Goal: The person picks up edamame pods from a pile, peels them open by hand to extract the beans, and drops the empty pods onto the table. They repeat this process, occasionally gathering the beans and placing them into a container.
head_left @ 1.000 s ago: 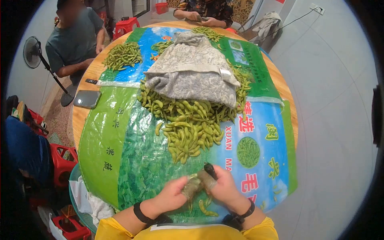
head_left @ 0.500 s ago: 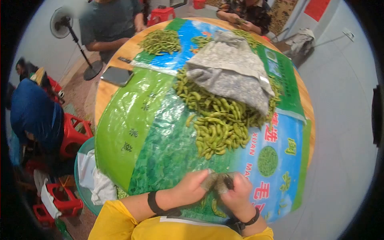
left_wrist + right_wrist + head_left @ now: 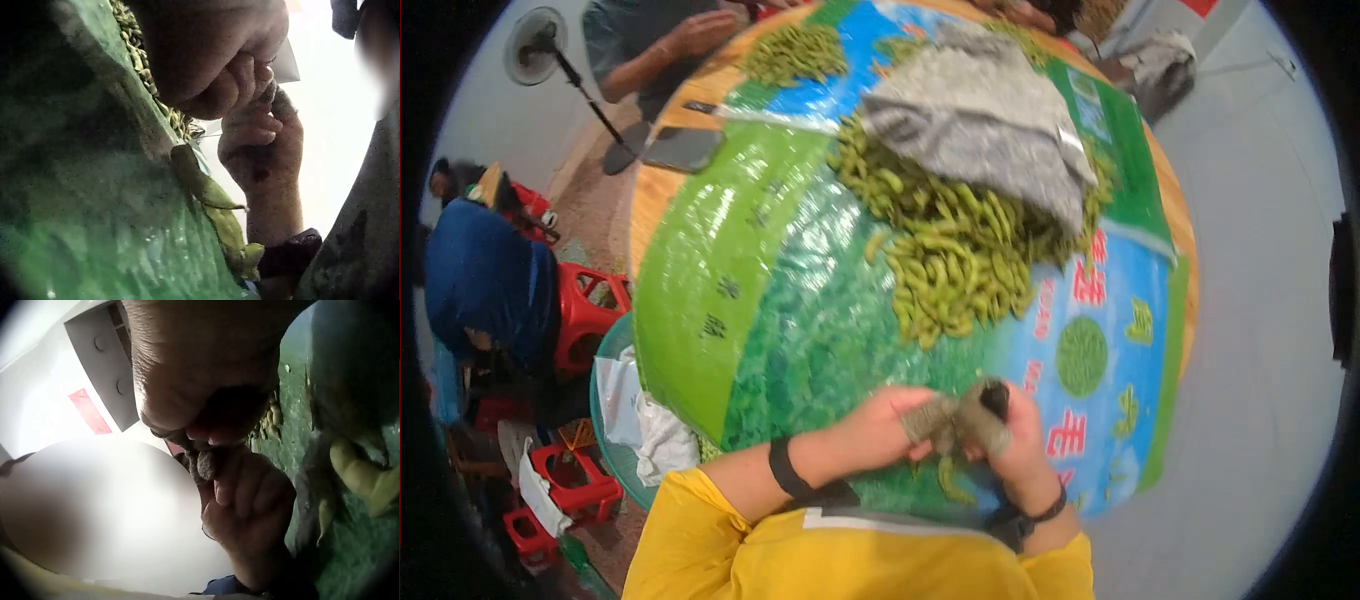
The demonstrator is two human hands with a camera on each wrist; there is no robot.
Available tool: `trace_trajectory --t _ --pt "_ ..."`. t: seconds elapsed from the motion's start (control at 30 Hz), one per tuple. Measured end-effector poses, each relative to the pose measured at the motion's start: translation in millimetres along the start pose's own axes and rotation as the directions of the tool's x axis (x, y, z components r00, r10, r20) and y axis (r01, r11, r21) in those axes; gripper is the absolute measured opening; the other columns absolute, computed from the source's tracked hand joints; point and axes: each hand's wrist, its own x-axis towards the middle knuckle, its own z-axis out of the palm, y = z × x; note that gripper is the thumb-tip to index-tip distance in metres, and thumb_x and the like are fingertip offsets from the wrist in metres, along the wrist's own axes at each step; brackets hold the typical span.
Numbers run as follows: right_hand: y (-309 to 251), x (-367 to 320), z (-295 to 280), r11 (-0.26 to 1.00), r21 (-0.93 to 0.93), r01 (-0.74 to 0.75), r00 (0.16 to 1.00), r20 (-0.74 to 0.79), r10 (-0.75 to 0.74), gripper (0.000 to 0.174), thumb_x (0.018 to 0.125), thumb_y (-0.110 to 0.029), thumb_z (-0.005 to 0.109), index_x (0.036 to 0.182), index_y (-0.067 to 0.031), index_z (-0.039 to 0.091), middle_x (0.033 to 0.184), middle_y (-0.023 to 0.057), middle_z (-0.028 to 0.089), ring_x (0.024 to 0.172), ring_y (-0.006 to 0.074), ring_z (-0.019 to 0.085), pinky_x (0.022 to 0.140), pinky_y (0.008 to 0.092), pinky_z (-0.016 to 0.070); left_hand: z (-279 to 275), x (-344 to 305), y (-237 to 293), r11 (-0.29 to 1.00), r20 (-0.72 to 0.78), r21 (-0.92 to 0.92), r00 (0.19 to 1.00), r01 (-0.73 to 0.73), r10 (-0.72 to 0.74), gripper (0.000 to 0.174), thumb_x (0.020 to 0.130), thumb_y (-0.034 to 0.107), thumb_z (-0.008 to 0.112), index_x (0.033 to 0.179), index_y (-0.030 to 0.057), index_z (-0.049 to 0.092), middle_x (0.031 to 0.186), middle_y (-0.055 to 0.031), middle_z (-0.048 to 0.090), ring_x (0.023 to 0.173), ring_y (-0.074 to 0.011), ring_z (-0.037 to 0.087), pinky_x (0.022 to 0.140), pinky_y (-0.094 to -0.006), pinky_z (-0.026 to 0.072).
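Both hands meet at the near edge of the table, over the green printed sheet (image 3: 730, 290). My left hand (image 3: 915, 425) and right hand (image 3: 990, 425) have grey wrapped fingertips and pinch an edamame pod (image 3: 948, 462) between them. A small black piece (image 3: 995, 396) sticks up by the right thumb. In the left wrist view the left hand (image 3: 250, 81) curls against the right hand (image 3: 265, 128), with loose pods (image 3: 209, 190) on the sheet below. The right wrist view has the right hand (image 3: 203, 447) touching the left hand (image 3: 247, 487), beside a pod (image 3: 362, 475).
A large pile of edamame (image 3: 950, 270) lies mid-table, partly under a grey cloth (image 3: 980, 130). A smaller pile (image 3: 795, 52) and a phone (image 3: 683, 148) sit at the far left by another person's arm. A fan (image 3: 535, 45), red stools (image 3: 585, 310) and a basin (image 3: 605, 355) stand left of the table.
The head view swung and tipped down, so the table sits higher in frame. Both hands stayed together at the near edge, working the pod; the black piece shows above the right fingers again.
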Motion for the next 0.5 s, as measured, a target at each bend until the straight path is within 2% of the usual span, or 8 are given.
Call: trace_trajectory --t 0.13,0.17,0.2,0.27,0.3,0.4,0.43,0.5 --pt "-17 1 -4 0.999 -0.038 -0.039 0.998 -0.041 0.037 0.014 0.083 -0.015 0.063 0.087 -0.0019 0.058 0.069 -0.0033 0.055 0.064 0.0059 0.051 0.055 0.0238 0.0429 -13 -2 5 0.979 -0.049 -0.200 0.998 0.025 -0.036 0.030 0.093 0.030 0.049 0.085 0.0027 0.060 0.065 -0.0023 0.055 0.051 -0.0070 0.045 0.045 -0.0200 0.0317" --pt "-9 3 -13 0.933 -0.343 0.106 0.993 0.093 -0.078 0.020 0.081 -0.019 0.065 0.087 -0.0007 0.059 0.067 0.0034 0.059 0.058 0.0148 0.056 0.054 0.0289 0.0442 -21 -1 2 0.929 -0.042 -0.369 0.999 -0.038 0.025 0.029 0.092 0.028 0.049 0.089 0.0016 0.060 0.067 -0.0034 0.056 0.050 -0.0074 0.044 0.043 -0.0197 0.0300" --pt "-16 1 -19 0.934 -0.343 0.098 0.994 0.080 -0.075 0.020 0.081 -0.019 0.065 0.087 -0.0007 0.059 0.067 0.0034 0.059 0.058 0.0148 0.056 0.054 0.0289 0.0442 -25 0 2 0.845 -0.048 -0.526 0.995 -0.098 0.085 0.028 0.092 0.027 0.048 0.092 0.0004 0.059 0.069 -0.0044 0.056 0.049 -0.0079 0.043 0.042 -0.0193 0.0282" --pt "-33 -3 -26 0.604 -0.764 0.229 0.884 0.423 0.200 0.026 0.078 -0.024 0.066 0.088 -0.0011 0.060 0.068 0.0152 0.060 0.059 0.0278 0.059 0.055 0.0331 0.0461 -28 1 7 0.817 -0.045 -0.570 0.996 -0.092 0.081 0.030 0.092 0.027 0.046 0.095 -0.0003 0.058 0.070 -0.0047 0.056 0.047 -0.0079 0.041 0.041 -0.0191 0.0271" --pt "-33 -4 -20 0.647 -0.735 0.202 0.954 0.298 0.041 0.029 0.076 -0.029 0.067 0.085 -0.0020 0.060 0.070 0.0226 0.057 0.064 0.0356 0.058 0.057 0.0364 0.0466 -28 1 8 0.788 -0.051 -0.608 0.995 -0.098 0.084 0.032 0.092 0.027 0.044 0.098 -0.0010 0.057 0.072 -0.0050 0.056 0.046 -0.0079 0.039 0.040 -0.0188 0.0259" --pt "-34 17 -12 0.587 -0.809 0.015 0.971 -0.128 -0.200 0.029 0.075 -0.029 0.067 0.082 -0.0016 0.059 0.072 0.0210 0.059 0.067 0.0361 0.059 0.059 0.0395 0.0469 -25 2 5 0.785 -0.092 -0.614 0.995 -0.083 0.034 0.037 0.093 0.031 0.040 0.097 -0.0012 0.058 0.069 -0.0037 0.055 0.044 -0.0073 0.035 0.040 -0.0187 0.0254" --pt "-31 28 -11 0.589 -0.808 0.007 0.971 -0.136 -0.198 0.029 0.075 -0.029 0.067 0.082 -0.0016 0.059 0.072 0.0210 0.059 0.067 0.0361 0.059 0.059 0.0395 0.0469 -25 2 4 0.785 -0.086 -0.615 0.996 -0.075 0.028 0.037 0.093 0.031 0.040 0.097 -0.0012 0.058 0.069 -0.0037 0.055 0.044 -0.0073 0.035 0.040 -0.0187 0.0254" --pt "-19 50 -11 0.319 -0.947 -0.040 0.914 -0.164 -0.372 0.028 0.074 -0.026 0.068 0.082 -0.0012 0.057 0.076 0.0196 0.059 0.072 0.0371 0.058 0.062 0.0418 0.0468 -25 2 3 0.816 -0.098 -0.574 0.995 -0.070 0.017 0.036 0.093 0.031 0.042 0.097 -0.0007 0.058 0.068 -0.0030 0.055 0.044 -0.0064 0.035 0.039 -0.0187 0.0243"
